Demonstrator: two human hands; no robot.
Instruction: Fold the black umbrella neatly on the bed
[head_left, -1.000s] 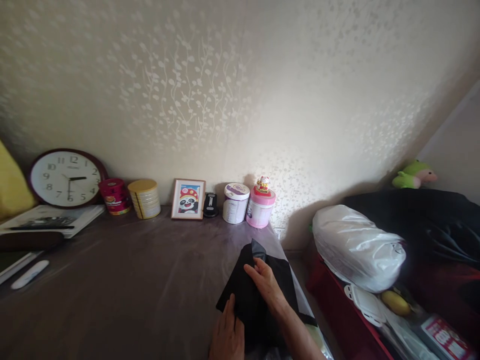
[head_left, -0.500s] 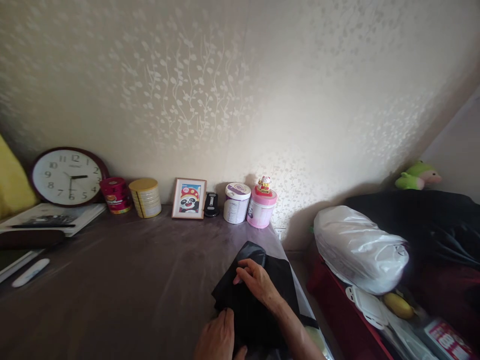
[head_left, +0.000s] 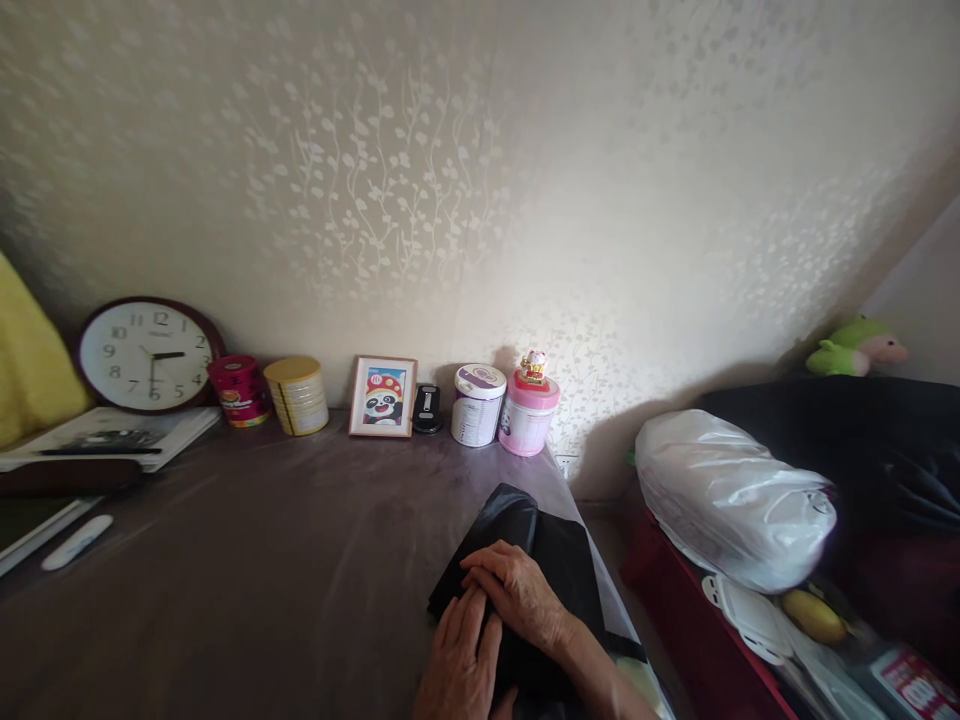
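A folded, slightly shiny black sheet [head_left: 568,550], thin like a plastic bag or cloth, lies near the right edge of the dark tabletop [head_left: 285,570]. On its near left part rests my left hand [head_left: 461,645], its fingers stretched out and lying close together, the thumb apart lower down. My right hand [head_left: 525,595] lies across the middle of the sheet, fingers bent and pressed together, their tips touching my left fingertips. What the right fingers pinch underneath is hidden. The sheet's near part is covered by my hands and forearm.
Along the wall stand a clock [head_left: 146,355], a red tin [head_left: 238,392], a yellow tin [head_left: 298,397], a picture frame [head_left: 382,397], a white tub [head_left: 478,405] and a pink tub [head_left: 527,418] bearing a cat figurine [head_left: 533,368]. A white plastic bag [head_left: 731,500] lies right of the table.
My left hand has slid up and right over the black sheet, fingers now extended. My right hand has lowered onto the sheet and meets it. The camera view has shifted slightly left.
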